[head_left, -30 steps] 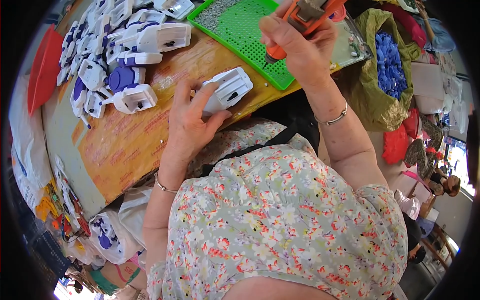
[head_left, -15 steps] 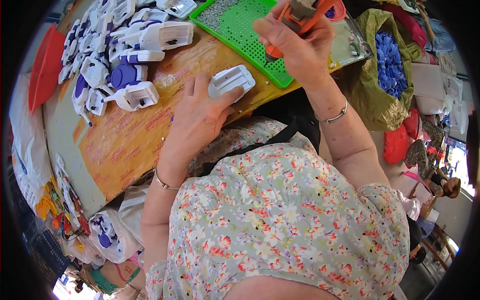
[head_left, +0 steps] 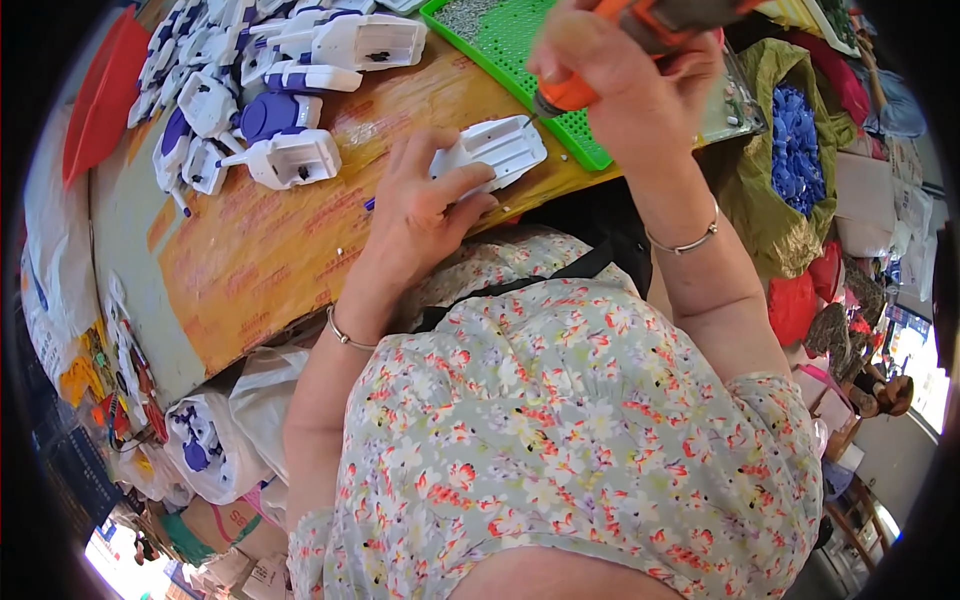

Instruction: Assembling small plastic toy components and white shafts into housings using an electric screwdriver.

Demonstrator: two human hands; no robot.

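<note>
My left hand (head_left: 425,205) grips a white plastic casing (head_left: 512,148) from its left end, thumb and fingers on it, holding it down near the table's front edge. The casing lies open side up, with long ridged channels inside. My right hand (head_left: 640,100) is wrapped round an orange and dark cordless screwdriver (head_left: 675,22), which is tilted so its nose points left and down. Its thin bit reaches the casing's far right corner; whether it touches a screw there is too small to tell. A purple piece (head_left: 370,204) sticks out beside my left hand.
White and purple plastic assemblies (head_left: 300,155) pile up at the far left. A green perforated tray (head_left: 510,50) with small metal parts lies beyond the casing. At the right stands an olive sack (head_left: 750,190) of blue parts (head_left: 795,150). A red basin (head_left: 105,100) stands at the left edge.
The screwdriver has swung from pointing downward over the green tray to slanting left, its bit now at the casing's corner. My left hand has tilted the casing and wraps farther over it.
</note>
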